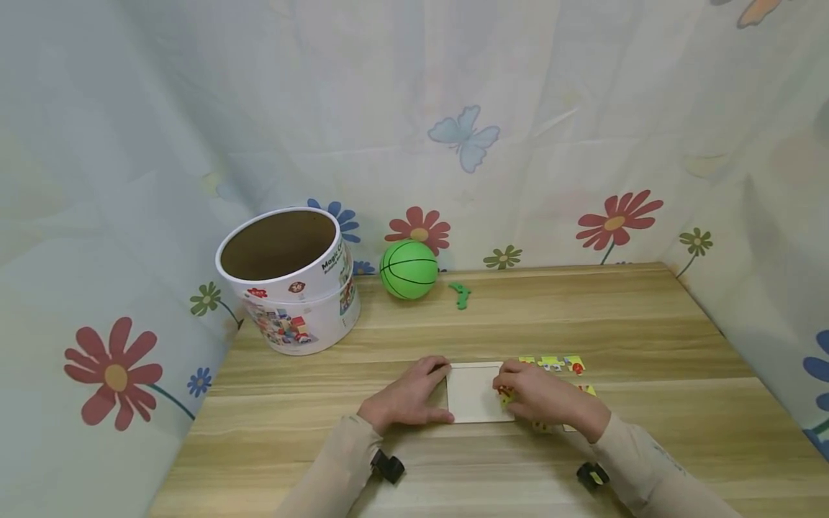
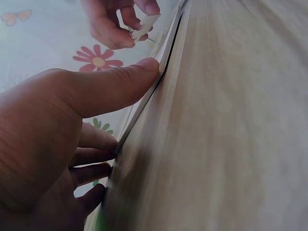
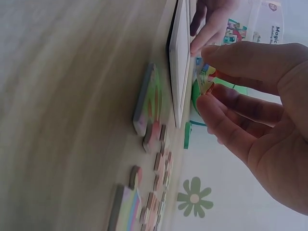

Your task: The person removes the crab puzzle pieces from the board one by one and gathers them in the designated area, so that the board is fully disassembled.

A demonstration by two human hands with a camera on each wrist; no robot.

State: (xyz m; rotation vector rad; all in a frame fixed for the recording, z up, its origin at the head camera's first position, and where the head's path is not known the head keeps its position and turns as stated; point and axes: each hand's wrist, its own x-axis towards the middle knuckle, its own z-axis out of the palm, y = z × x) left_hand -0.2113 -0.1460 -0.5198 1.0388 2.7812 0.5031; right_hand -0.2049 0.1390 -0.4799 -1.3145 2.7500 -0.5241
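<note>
A white puzzle tray [image 1: 476,392] with a shallow raised rim lies flat on the table in the head view. My left hand [image 1: 411,394] holds its left end, thumb at the near corner and fingers at the far one; the left wrist view shows the thumb [image 2: 120,84] against the tray's edge. Over the tray's right end, my right hand [image 1: 537,392] pinches a jigsaw piece [image 3: 205,77], yellow with red and blue print, between thumb and fingertips. More jigsaw pieces [image 1: 573,365] lie right of the tray, some hidden under my right hand.
At the back left stands a large white bucket [image 1: 304,316] without a lid. Beside it sit a green ball [image 1: 409,270] and a small green toy part [image 1: 461,295]. A patterned cloth [image 1: 518,180] hangs behind the wooden table [image 1: 648,345].
</note>
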